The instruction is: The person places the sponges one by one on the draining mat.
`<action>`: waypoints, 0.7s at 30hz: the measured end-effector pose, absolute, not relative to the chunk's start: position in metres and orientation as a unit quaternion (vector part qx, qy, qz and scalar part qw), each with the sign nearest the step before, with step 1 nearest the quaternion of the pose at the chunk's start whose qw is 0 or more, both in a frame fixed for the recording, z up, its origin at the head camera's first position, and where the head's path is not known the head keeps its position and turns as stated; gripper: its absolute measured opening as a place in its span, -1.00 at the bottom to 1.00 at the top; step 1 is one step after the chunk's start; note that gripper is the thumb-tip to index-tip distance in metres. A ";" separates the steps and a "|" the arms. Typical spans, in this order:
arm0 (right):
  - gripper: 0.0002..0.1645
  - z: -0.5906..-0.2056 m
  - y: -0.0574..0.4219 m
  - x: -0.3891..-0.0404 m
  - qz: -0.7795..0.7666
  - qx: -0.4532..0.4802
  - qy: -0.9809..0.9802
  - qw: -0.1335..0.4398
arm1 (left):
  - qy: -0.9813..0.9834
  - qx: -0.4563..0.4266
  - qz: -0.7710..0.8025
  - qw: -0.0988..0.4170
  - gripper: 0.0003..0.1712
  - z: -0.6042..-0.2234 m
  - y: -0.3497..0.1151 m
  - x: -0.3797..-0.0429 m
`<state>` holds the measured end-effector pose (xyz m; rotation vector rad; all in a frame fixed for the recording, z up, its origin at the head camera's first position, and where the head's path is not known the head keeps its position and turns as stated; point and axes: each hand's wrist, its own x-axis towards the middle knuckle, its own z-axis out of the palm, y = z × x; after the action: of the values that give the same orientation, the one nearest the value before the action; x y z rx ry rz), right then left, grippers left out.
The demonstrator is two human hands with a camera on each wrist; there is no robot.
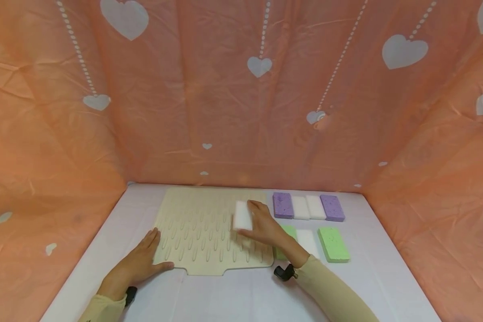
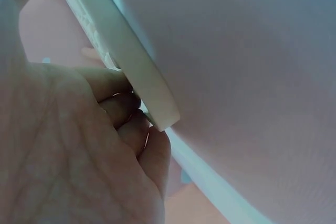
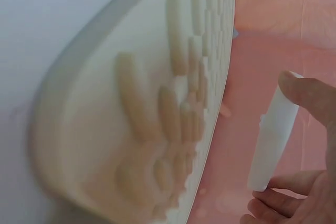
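A cream board (image 1: 209, 264) with rows of long raised ridges lies flat on the table. My right hand (image 1: 267, 226) pinches a white sponge block (image 1: 243, 215) by its opposite edges, over the right half of the board. In the right wrist view, the sponge (image 3: 274, 135) stands clear of the ridged surface, thumb at one end and fingers at the other. My left hand (image 1: 138, 261) rests at the board's left edge, thumb near its front corner. Seen from the left wrist, the fingertips touch the side of the board (image 2: 139, 72).
Right of the board, a back row holds purple sponges (image 1: 283, 205) (image 1: 332, 208) at its ends and white sponges (image 1: 300, 207) (image 1: 315, 207) between. In front lie green sponges (image 1: 333, 244) and a white sponge (image 1: 307, 241), partly behind my right forearm. An orange curtain (image 1: 225, 112) encloses the table.
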<state>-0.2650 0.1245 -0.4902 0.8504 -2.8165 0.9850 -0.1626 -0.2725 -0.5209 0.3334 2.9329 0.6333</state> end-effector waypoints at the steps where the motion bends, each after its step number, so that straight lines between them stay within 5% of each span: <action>1: 0.29 -0.490 0.122 -0.266 0.316 0.274 -0.908 0.021 | 0.969 0.111 0.211 0.061 0.47 -0.520 -0.272 -0.163; 21: 0.28 -0.488 0.071 -0.285 0.321 0.296 -0.899 0.022 | 0.968 0.123 0.213 0.058 0.45 -0.517 -0.271 -0.162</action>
<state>-0.2852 0.0708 -0.4881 0.9160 -2.7866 0.9960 -0.1616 -0.2714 -0.5168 0.3736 2.9327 0.6450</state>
